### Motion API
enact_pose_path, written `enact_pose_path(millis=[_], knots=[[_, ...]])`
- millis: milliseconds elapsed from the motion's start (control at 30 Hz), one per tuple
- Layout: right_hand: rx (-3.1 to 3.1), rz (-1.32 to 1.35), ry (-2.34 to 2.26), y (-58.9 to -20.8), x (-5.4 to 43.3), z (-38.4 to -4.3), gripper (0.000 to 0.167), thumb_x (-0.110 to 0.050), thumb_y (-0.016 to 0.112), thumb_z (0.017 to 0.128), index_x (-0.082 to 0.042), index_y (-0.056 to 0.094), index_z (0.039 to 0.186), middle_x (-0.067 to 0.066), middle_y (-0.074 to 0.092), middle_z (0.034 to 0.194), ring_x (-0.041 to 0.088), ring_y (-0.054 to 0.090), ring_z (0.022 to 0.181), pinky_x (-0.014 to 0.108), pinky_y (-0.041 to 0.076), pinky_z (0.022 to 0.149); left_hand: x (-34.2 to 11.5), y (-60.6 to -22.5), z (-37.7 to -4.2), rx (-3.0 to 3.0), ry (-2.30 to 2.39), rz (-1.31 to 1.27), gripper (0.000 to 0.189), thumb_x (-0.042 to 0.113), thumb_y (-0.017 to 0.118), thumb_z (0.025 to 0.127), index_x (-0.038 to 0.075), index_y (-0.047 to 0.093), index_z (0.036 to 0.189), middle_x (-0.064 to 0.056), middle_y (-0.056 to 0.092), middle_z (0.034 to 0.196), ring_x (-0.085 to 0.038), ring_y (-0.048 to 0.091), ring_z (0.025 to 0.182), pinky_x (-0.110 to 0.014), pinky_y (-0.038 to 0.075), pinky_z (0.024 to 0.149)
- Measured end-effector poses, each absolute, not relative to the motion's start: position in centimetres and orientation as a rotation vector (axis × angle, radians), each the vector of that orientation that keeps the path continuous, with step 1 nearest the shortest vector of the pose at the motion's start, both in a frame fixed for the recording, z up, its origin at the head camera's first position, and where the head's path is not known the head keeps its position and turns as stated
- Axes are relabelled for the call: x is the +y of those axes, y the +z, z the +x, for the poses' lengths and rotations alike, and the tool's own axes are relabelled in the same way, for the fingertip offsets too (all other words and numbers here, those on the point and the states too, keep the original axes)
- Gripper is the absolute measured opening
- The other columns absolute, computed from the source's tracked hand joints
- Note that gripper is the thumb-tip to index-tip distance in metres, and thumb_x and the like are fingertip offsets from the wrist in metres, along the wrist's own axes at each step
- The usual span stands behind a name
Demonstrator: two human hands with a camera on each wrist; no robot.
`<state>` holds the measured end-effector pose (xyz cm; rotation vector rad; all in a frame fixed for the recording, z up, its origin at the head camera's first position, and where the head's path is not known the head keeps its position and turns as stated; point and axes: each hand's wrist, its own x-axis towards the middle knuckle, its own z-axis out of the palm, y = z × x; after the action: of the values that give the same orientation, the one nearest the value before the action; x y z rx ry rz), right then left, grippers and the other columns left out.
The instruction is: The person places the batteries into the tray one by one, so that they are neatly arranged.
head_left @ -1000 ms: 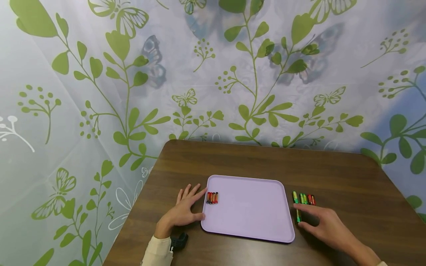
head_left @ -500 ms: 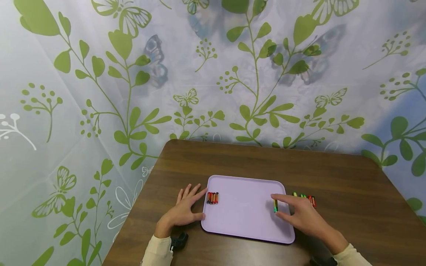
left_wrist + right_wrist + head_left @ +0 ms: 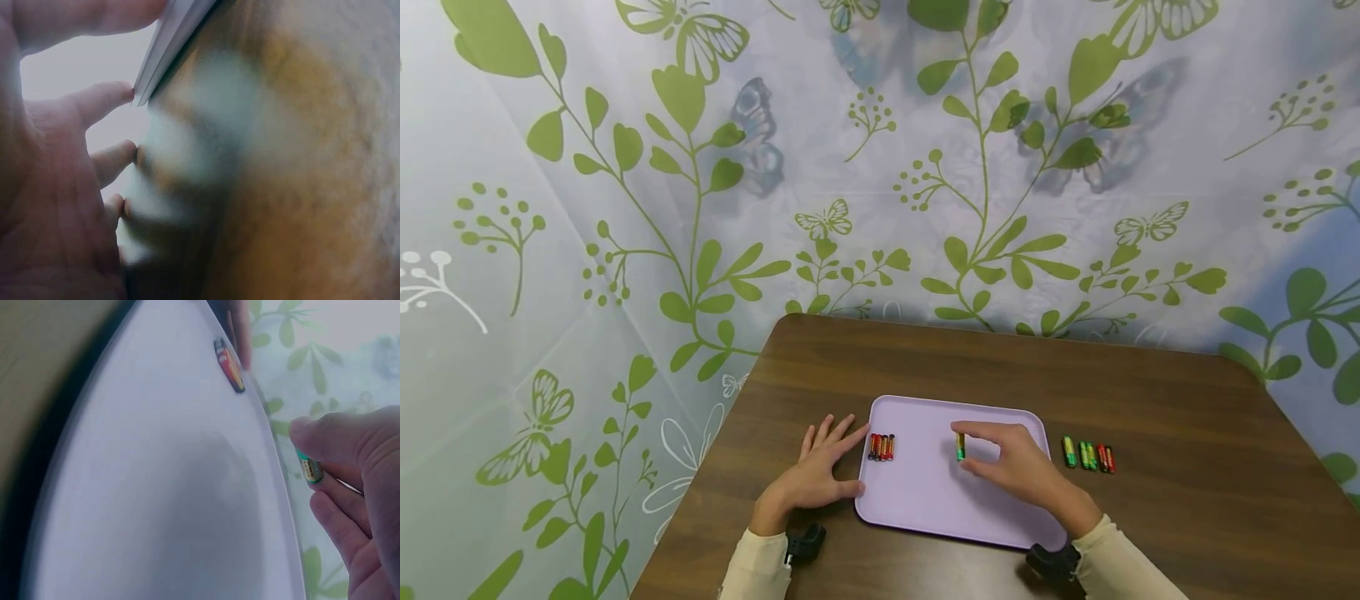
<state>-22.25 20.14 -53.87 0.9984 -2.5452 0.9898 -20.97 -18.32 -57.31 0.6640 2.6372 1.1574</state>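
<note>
1. Clock read from the tray's centre in the head view, 12 at its far edge
2. Right hand [image 3: 1011,467]: comes in over the tray from 4 o'clock, thumb and fingertip pinching one green-and-gold battery [image 3: 960,448] by its two ends, fingertip at its 12 o'clock end, thumb at its 6
3. That battery sits above the tray, a little to 12 o'clock of centre, its length running roughly 12 to 6; right wrist view shows it apart from the tray floor
4. Left hand [image 3: 812,477]: at 9 o'clock, outside the tray, fingers spread and straight, thumb and index tip touching the rim, nothing gripped
5. Pale lilac tray [image 3: 910,496]: flat on the brown wooden table [image 3: 1210,492]
6. Four red-and-black batteries [image 3: 882,447]: in the tray, between 9 and 10 o'clock, side by side in a row close to the rim
7. At 3 o'clock, beyond the rim, on the table: a lone green battery [image 3: 1069,452], then a green pair [image 3: 1087,455], then a red pair [image 3: 1106,458] farthest out
8. Cloth printed with green leaves and butterflies [image 3: 865,167]: hangs behind the table, toward 12
</note>
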Motion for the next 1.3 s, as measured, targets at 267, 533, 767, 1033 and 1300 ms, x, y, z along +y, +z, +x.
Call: enact_pose_path(millis=[267,533,767,1033,1300], knots=[[-2.564,1.047,1.100,-55.2,16.6,-23.0,0.053,-0.010,0.095,0.083,-0.009,0.079,0.134,-0.001,0.080,0.132,0.023,0.077,0.123,0.045,0.064,0.101,-17.9,-55.3,-20.3,2.622,1.129,0.681,0.092,0.036,0.081,0.089,0.018,0.041,0.171,-0.025,0.023,0.180,-0.057,0.000,0.167,-0.076,-0.011,0.128],[-2.551,1.129,1.125,-55.9,13.5,-23.6,0.052,-0.005,0.091,0.085,-0.005,0.077,0.135,0.005,0.080,0.133,0.026,0.078,0.122,0.045,0.063,0.102,-18.1,-56.3,-20.5,2.625,1.194,0.701,0.092,0.037,0.083,0.088,0.022,0.044,0.170,-0.024,0.027,0.179,-0.057,0.003,0.166,-0.075,-0.011,0.128],[-2.589,1.132,1.118,-55.9,11.5,-24.0,0.052,-0.005,0.091,0.086,-0.004,0.076,0.136,0.006,0.080,0.132,0.024,0.076,0.124,0.046,0.061,0.105,-18.2,-56.9,-20.7,2.631,1.172,0.732,0.092,0.039,0.081,0.089,0.024,0.041,0.171,-0.024,0.024,0.180,-0.057,0.001,0.167,-0.076,-0.011,0.127],[-2.596,1.083,1.044,-56.6,10.2,-24.2,0.053,-0.006,0.092,0.083,-0.006,0.078,0.134,0.007,0.081,0.129,0.025,0.077,0.121,0.046,0.063,0.102,-18.1,-56.5,-20.6,2.608,1.221,0.754,0.092,0.040,0.081,0.089,0.025,0.042,0.170,-0.027,0.023,0.179,-0.060,-0.001,0.165,-0.079,-0.013,0.125],[-2.605,1.074,1.007,-56.6,10.0,-24.1,0.055,-0.009,0.094,0.083,-0.007,0.077,0.135,0.007,0.081,0.130,0.024,0.077,0.122,0.046,0.063,0.103,-18.4,-57.7,-21.0,2.638,1.195,0.722,0.092,0.043,0.081,0.089,0.033,0.041,0.171,-0.020,0.023,0.181,-0.055,0.000,0.167,-0.076,-0.012,0.127]])
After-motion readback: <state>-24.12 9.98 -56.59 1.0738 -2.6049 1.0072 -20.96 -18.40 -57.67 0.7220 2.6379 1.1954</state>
